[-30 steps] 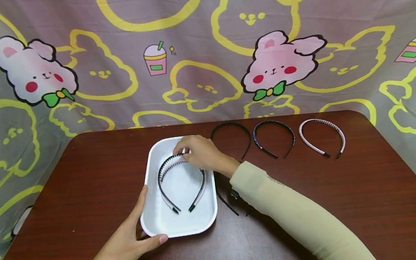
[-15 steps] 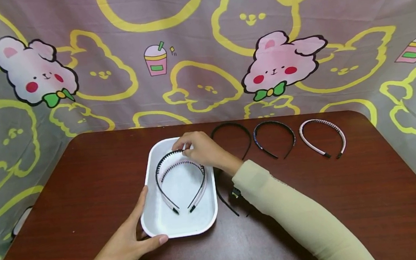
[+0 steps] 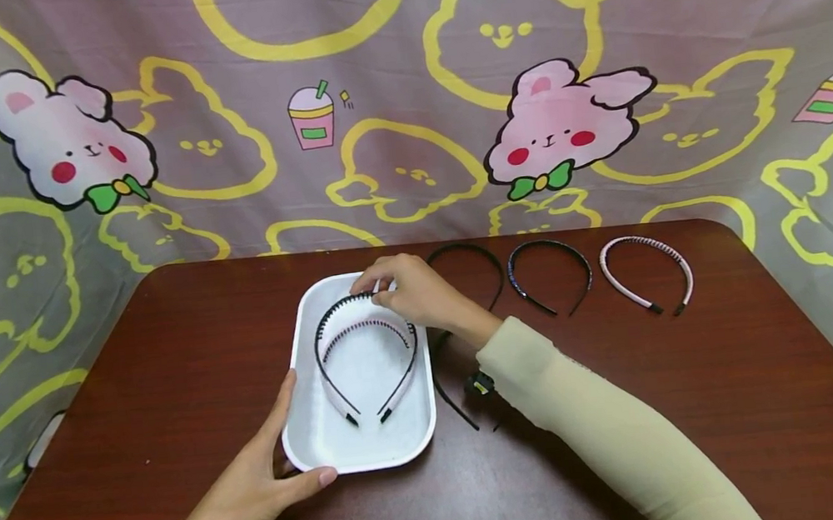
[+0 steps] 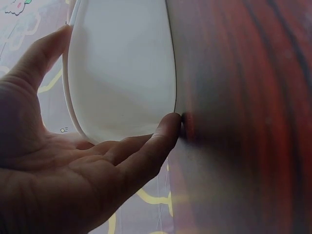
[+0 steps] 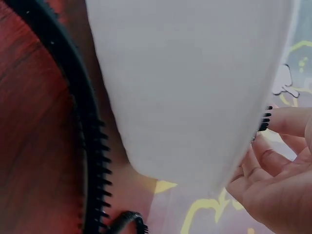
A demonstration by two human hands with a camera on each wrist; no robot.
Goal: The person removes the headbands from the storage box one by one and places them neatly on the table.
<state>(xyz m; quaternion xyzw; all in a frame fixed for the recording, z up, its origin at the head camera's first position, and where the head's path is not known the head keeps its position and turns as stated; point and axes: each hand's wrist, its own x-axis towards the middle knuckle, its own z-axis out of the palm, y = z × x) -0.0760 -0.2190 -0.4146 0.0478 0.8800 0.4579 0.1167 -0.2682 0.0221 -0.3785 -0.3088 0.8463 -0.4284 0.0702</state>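
Note:
My right hand (image 3: 423, 293) pinches the top of a black toothed headband (image 3: 333, 310) over the white tray (image 3: 405, 452). Just below it a pale pink headband (image 3: 336, 398) with dark tips lies inside the tray. In the right wrist view, the tray's wall (image 5: 185, 87) hides most of the held headband; a short toothed piece (image 5: 265, 118) shows at my fingers. At the tray's near left corner, my left hand (image 3: 257, 476) grips it, thumb on the front edge and fingers along the left side. The left wrist view shows those fingers (image 4: 146, 151) against the tray.
Along the back right of the brown table (image 3: 141, 446) lie a black headband (image 3: 501, 277), a dark blue patterned one (image 3: 512, 274) and a pale pink one (image 3: 682, 264). Another black headband (image 3: 457, 407) lies right of the tray, partly behind my sleeve. A printed cloth (image 3: 399, 77) hangs behind.
My right hand has moved up and slightly right in the head view, drawing the black headband away from the pink one. The left hand and tray stay in place.

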